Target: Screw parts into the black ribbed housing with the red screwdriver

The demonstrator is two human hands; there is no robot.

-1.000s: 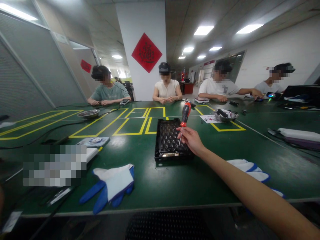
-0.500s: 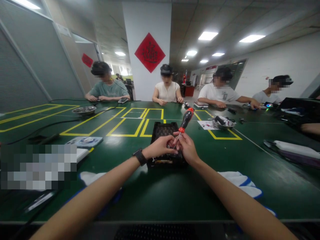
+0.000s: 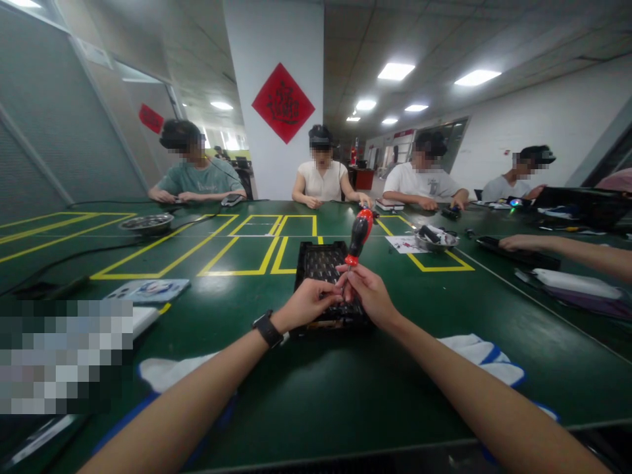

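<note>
A screwdriver with a black and red handle stands nearly upright, handle on top. My right hand pinches it low, around the shaft just under the red collar. My left hand, a dark watch on its wrist, has its fingers closed near the lower shaft and touches the right fingertips. Whatever the left fingers hold is too small and hidden to name. Both hands are over an open black case with rows of small metallic pieces inside. The screwdriver's tip is hidden by my fingers.
White gloves with blue trim lie beside both forearms. A metal bowl stands far left, another bowl with dark items right of centre. A phone lies left. Several people sit around the table; one's hand touches a black tray at right.
The screwdriver has tipped more upright, and my hands have drawn closer around its shaft. My view has turned slightly. Another person's hand with a black tray now shows at the right.
</note>
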